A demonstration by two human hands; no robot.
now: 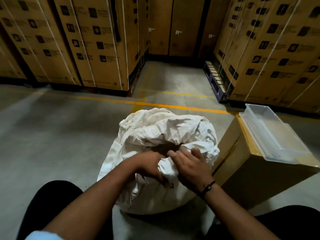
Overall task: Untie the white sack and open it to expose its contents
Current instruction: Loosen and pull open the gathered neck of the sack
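Observation:
A bulging white woven sack (161,130) stands on the concrete floor between my knees. Its top cloth is crumpled and folded back, and a dark gap (166,148) shows at the mouth; what lies inside cannot be made out. My left hand (150,163) grips the near edge of the sack's mouth, fingers curled into the fabric. Beside it, my right hand (190,165) clutches a bunched fold of the same cloth, with a dark cord bracelet at its wrist. No tie string is visible.
A cardboard box (251,172) stands right of the sack with a clear plastic tray (270,134) on top. Tall strapped cartons (90,40) on pallets line the back and both sides. Yellow floor lines (173,105) run behind the sack.

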